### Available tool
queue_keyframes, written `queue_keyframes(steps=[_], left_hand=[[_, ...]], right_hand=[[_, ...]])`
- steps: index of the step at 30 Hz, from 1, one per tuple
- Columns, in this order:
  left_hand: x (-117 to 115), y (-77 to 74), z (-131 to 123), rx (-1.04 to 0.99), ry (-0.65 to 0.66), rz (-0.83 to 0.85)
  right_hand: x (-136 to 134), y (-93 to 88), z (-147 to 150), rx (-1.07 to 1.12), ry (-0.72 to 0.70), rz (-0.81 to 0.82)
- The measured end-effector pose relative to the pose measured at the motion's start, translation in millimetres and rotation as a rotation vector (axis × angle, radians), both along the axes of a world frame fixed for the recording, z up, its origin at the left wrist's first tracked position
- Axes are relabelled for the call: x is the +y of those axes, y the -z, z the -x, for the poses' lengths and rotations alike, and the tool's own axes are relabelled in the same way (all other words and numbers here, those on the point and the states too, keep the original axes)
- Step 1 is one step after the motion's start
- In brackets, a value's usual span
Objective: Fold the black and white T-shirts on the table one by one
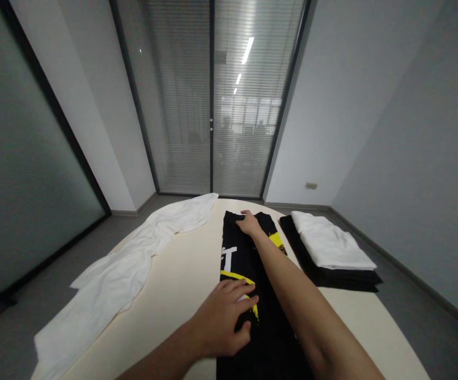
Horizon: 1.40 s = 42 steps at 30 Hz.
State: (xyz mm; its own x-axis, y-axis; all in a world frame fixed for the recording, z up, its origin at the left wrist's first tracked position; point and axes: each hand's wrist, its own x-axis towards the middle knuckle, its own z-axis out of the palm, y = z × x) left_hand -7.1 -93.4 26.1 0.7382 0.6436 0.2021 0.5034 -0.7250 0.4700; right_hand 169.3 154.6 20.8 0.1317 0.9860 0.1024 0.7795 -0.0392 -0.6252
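Note:
A black T-shirt with white and yellow print lies folded into a long strip down the middle of the cream table. My left hand rests flat on its near part, fingers spread over the yellow print. My right hand reaches along the strip to its far end and presses down there, fingers curled on the cloth edge.
White garments lie loosely spread along the table's left side. At the right stands a stack of folded black clothes with a folded white one on top. Glass doors with blinds close the far wall.

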Motion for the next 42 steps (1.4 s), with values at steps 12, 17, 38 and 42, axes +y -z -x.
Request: queue_keyframes(steps=[12, 17, 38, 42], left_hand=[[1.1, -2.6, 0.1, 0.051, 0.028, 0.071], [0.7, -5.8, 0.2, 0.067, 0.03, 0.092], [-5.5, -10.0, -6.4, 0.164, -0.008, 0.009], [-12.9, -10.2, -14.7, 0.149, 0.076, 0.001]], right_hand=[[14.1, 11.9, 2.1, -0.004, -0.209, -0.104], [16.2, 7.2, 10.3, -0.063, -0.246, -0.118], [-34.8, -25.9, -76.6, -0.418, 0.156, 0.18], [-43.4, -21.5, -77.5, -0.396, 0.162, 0.135]])
